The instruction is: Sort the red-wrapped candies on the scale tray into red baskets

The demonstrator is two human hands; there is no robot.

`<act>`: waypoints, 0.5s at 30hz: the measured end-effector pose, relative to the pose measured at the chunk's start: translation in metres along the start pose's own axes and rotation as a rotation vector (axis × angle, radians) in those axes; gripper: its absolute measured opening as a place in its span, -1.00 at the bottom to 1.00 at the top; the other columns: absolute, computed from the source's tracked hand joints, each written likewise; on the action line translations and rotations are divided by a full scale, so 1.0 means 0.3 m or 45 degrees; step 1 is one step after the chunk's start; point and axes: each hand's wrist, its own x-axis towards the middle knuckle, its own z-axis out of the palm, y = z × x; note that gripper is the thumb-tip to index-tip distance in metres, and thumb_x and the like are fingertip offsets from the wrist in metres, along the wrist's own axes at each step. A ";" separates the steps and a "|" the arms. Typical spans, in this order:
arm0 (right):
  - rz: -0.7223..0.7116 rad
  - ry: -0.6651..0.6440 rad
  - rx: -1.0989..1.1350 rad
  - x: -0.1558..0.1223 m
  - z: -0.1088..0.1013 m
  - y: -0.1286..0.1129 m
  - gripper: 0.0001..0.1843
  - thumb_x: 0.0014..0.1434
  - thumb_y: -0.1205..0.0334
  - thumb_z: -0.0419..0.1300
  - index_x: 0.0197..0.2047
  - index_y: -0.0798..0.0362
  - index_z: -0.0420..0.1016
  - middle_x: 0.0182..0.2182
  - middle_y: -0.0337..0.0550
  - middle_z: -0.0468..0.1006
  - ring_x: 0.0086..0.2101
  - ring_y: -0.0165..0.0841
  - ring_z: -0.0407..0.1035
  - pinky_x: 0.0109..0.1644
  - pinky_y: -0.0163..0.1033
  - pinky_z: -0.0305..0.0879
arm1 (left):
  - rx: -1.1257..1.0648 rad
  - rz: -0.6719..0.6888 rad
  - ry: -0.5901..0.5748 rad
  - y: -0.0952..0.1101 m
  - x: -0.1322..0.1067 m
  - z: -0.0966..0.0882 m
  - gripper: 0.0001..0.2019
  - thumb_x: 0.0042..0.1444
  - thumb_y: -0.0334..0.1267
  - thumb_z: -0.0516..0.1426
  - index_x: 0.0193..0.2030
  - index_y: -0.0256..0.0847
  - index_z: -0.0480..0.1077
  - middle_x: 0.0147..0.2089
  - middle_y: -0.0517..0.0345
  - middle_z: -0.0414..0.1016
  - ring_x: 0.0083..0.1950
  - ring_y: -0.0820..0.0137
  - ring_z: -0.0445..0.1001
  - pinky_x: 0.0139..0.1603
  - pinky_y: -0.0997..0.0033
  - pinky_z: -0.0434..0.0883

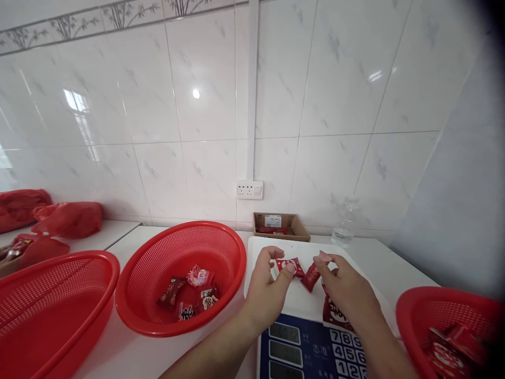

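Observation:
My right hand pinches the top end of a small dark red wrapped snack over the white scale pan. My left hand is at the pan's left side, thumb and fingers apart. Just behind its thumb is a red packet with white print; whether they touch I cannot tell. Partly hidden under my right hand, a larger red packet with white characters lies at the pan's front edge. The scale's blue panel has displays and number keys below my hands.
A red basket with several wrapped snacks stands left of the scale. Another red basket is farther left, and a third basket holds packets at right. Behind are a cardboard box, a clear bottle and red bags.

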 end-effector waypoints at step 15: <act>-0.058 0.212 1.043 -0.099 -0.010 -0.112 -0.49 0.04 -0.22 0.08 -0.10 -0.01 0.38 -0.63 -0.40 0.24 -0.69 -0.52 0.09 -0.66 -0.42 0.06 | 0.066 0.041 -0.429 -0.028 -0.037 0.035 -0.82 0.12 -0.16 0.06 -0.28 -0.23 0.33 -0.30 0.11 0.46 -0.28 0.41 0.39 -0.26 0.44 0.27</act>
